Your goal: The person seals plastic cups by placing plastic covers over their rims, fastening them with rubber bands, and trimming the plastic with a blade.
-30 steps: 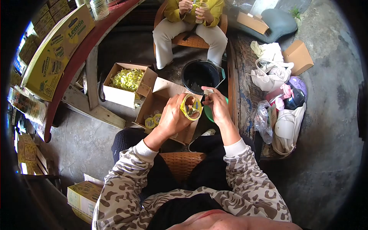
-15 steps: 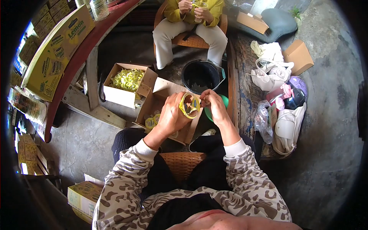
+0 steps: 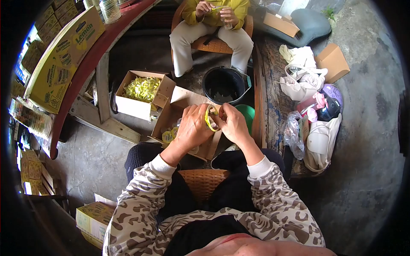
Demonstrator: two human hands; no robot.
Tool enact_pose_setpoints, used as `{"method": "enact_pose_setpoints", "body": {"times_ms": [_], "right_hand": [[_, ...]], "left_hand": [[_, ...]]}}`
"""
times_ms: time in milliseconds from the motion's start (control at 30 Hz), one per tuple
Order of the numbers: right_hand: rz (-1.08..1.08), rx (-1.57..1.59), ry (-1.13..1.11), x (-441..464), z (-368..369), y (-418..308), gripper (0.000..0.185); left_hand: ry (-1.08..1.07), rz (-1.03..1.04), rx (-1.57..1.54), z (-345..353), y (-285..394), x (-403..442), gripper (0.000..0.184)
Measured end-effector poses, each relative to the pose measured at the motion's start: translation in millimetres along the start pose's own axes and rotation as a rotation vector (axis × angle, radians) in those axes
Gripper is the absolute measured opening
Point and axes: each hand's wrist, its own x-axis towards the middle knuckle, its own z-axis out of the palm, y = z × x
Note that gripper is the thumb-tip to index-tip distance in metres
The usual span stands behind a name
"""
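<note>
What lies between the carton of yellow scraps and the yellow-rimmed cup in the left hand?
In the head view, a second open carton and, nearest the cup, the left hand holding it.

cup (image 3: 207, 119): thin clear plastic | open carton (image 3: 184, 96): plain matt cardboard | bucket (image 3: 209, 84): smooth plastic | basin (image 3: 246, 116): smooth plastic | chair seat (image 3: 203, 181): woven, slightly glossy | sleeves (image 3: 136, 198): matt cloth | bag (image 3: 293, 135): crinkled, glossy clear plastic | helmet (image 3: 333, 94): smooth, glossy | floor (image 3: 92, 168): matt concrete
</note>
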Motion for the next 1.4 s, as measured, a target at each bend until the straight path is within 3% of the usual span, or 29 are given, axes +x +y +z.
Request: {"method": "enact_pose_setpoints", "body": {"times_ms": [167, 333, 400, 600, 933, 1100, 1233, 1400], "right_hand": [[-0.144, -0.108, 0.039, 1.9, -3.4, -2.5, 0.020], [-0.211, -0.148, -0.079, 2.0, -5.7, -3.0, 0.016], [-0.266, -0.133, -0.077, 1.9, -3.9, -2.7, 0.016], [-0.292, -0.150, -0.132, -0.1, -2.7, -2.6, 0.016], [-0.145, -0.025, -0.107, -0.3, -1.4, 6.4, 0.014], [-0.056, 0.082, -0.020, 2.1, -0.3, 7.2, 0.016], [0.080, 0.244, 0.052, 3.9, 6.3, 11.4, 0.021], [0.193, 0.415, 0.157, 7.8, 13.9, 14.7, 0.023]], "left_hand": [[-0.089, -0.027, -0.154, -6.3, -1.3, -3.2, 0.054], [-0.200, -0.116, -0.331, -8.7, -13.7, -0.9, 0.067], [-0.329, -0.179, -0.412, -11.7, -16.2, 0.4, 0.073], [-0.490, -0.248, -0.312, -11.1, -15.8, -0.6, 0.071], [-0.339, -0.240, -0.360, -3.9, -2.8, -3.8, 0.055], [-0.149, -0.166, -0.282, 2.3, 7.8, -3.3, 0.049], [-0.150, -0.196, -0.213, 3.9, 12.2, -3.2, 0.053], [0.014, -0.057, -0.080, 14.2, 14.4, -4.3, 0.054]]}}
